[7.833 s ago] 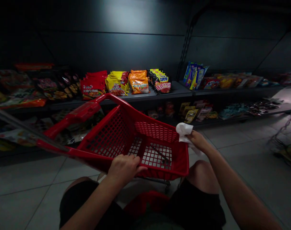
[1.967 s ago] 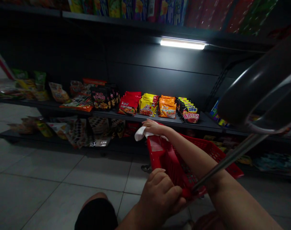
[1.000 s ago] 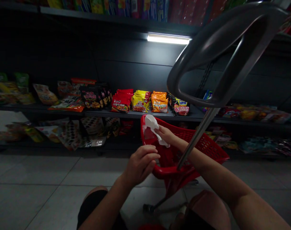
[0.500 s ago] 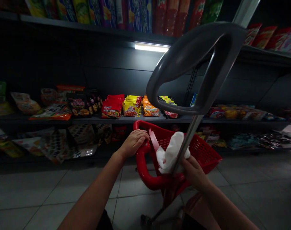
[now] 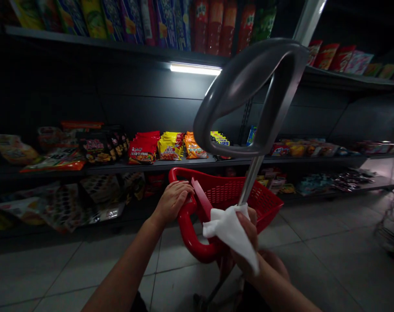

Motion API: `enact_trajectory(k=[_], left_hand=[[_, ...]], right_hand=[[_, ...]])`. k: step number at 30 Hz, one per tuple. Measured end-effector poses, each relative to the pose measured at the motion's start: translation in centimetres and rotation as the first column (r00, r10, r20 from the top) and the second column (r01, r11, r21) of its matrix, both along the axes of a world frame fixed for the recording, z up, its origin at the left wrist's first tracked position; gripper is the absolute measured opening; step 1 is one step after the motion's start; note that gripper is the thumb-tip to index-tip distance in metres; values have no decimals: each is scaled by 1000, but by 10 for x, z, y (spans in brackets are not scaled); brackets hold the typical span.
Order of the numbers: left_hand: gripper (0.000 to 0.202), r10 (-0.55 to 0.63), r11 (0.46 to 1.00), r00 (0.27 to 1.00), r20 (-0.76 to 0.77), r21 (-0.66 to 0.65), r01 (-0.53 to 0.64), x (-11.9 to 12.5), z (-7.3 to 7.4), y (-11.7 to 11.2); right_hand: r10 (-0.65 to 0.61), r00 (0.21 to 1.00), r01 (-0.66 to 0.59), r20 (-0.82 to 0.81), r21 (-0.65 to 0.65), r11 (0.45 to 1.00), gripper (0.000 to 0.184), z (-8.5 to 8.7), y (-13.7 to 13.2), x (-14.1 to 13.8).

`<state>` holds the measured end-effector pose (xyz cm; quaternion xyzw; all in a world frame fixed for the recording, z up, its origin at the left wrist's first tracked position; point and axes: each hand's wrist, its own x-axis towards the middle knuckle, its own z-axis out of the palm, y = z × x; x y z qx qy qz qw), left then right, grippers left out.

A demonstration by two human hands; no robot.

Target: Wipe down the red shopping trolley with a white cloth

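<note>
My left hand (image 5: 174, 200) is closed over the left side of the red basket trolley's (image 5: 198, 249) thick rounded handle. My right hand (image 5: 250, 227) grips a white cloth (image 5: 227, 227), which is wrapped around the lower part of the metal pole (image 5: 251, 175). One end of the cloth hangs down over my wrist. At the top of the pole is a grey plastic loop handle (image 5: 227, 89), tilted towards me. A pinkish-red flap (image 5: 201, 198) stands up inside the basket, close to my left fingers.
Behind the basket runs a dark shelf (image 5: 119, 168) with red noodle packets (image 5: 143, 148), yellow packets (image 5: 170, 147) and orange packets (image 5: 194, 146). Drink bottles (image 5: 214, 26) line the shelf above. A lamp (image 5: 195, 69) glows beneath it. Tiled floor (image 5: 180, 281) lies below; cables (image 5: 390, 229) lie at right.
My right hand has shifted around the pole to its near side, and the cloth now hangs over my wrist. My left hand stays on the trolley handle. The view has turned slightly right.
</note>
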<state>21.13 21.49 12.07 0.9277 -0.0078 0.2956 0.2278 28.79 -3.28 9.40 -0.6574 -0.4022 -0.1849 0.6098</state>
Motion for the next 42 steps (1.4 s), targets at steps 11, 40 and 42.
enact_trajectory(k=[11, 40, 42], left_hand=[[48, 81, 996, 997, -19, 38, -80, -9, -1, -33], [46, 266, 925, 956, -120, 311, -218, -114, 28, -23], [55, 306, 918, 913, -268, 337, -209, -114, 29, -15]], right_hand=[[-150, 961, 114, 233, 161, 980, 33, 96, -18, -8], [347, 929, -363, 125, 140, 921, 7, -32, -63, 13], [367, 920, -385, 136, 146, 911, 11, -31, -68, 14]])
